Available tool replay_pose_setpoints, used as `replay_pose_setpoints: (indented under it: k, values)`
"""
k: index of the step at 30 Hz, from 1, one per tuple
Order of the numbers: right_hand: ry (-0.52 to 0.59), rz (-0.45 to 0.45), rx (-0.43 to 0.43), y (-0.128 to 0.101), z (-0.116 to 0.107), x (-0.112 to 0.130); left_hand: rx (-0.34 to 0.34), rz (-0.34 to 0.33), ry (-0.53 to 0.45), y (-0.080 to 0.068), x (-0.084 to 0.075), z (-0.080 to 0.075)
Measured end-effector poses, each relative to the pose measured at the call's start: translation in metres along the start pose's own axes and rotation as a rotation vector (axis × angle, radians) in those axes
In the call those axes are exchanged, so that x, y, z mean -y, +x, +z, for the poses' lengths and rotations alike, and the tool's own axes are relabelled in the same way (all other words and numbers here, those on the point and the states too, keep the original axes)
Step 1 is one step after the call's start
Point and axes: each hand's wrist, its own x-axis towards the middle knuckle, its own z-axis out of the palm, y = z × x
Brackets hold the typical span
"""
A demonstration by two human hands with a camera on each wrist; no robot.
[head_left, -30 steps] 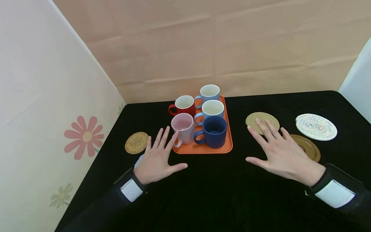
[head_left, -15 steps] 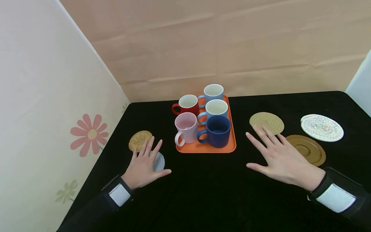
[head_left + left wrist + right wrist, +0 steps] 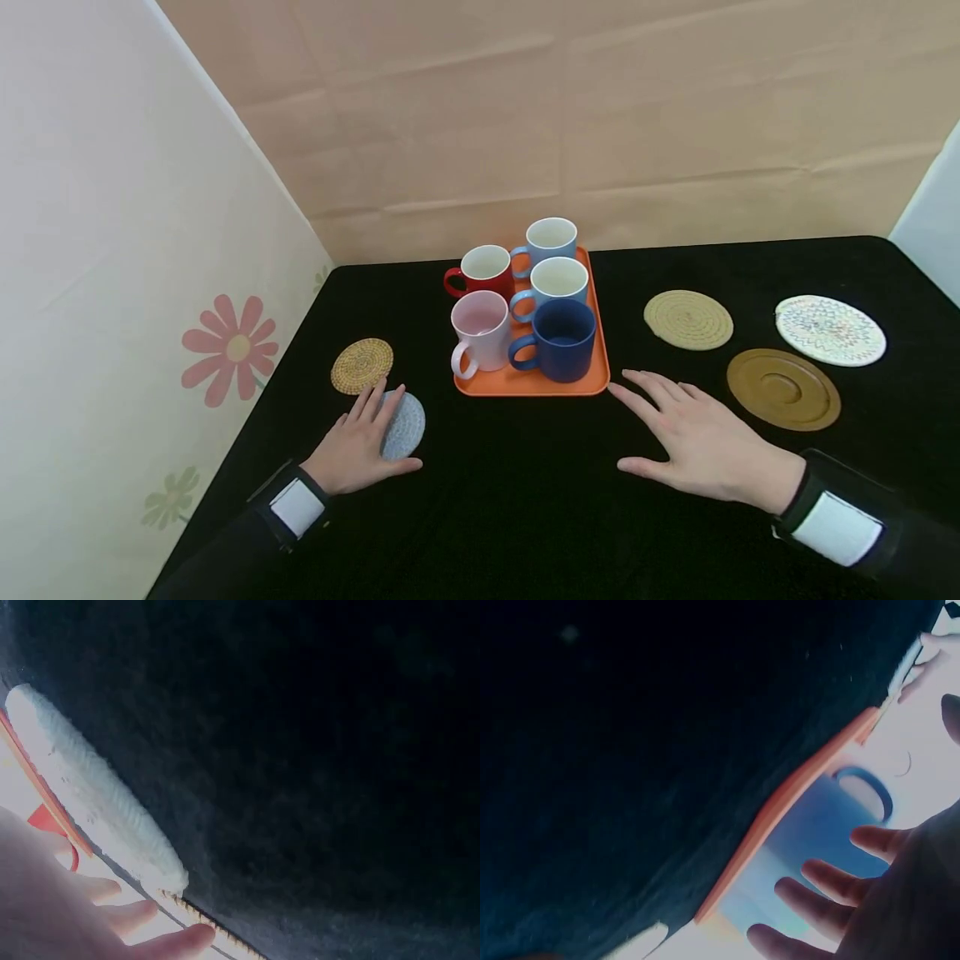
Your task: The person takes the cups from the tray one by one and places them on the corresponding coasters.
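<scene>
Left grip [image 3: 358, 446] — fingers flat — rests on grey coaster [image 3: 403, 425] beside wicker coaster [image 3: 362, 365].

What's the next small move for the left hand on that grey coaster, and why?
Probably curl the fingers round the grey woven coaster and lift it. The left hand lies flat over its left edge, not gripping, and the coaster lies flat on the black table near the orange tray.

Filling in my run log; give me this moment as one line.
left hand: rests on grey coaster | right hand: open, near orange tray | mugs: five on tray
</scene>
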Motion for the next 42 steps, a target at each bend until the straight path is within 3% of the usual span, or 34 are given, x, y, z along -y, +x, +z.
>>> replay_pose_setpoints:
  k: [13,25,42]
  values:
    - [0.051,-0.046,0.085,0.012,0.013,0.015,0.027,-0.014,-0.032,0.002,0.005,-0.004]
    - [0.058,-0.062,0.105,0.017,0.014,0.018,-0.075,0.013,0.006,0.010,0.006,-0.003]
    - [0.060,-0.071,0.109,0.017,0.013,0.019,-0.092,0.067,0.020,0.017,-0.009,0.001]
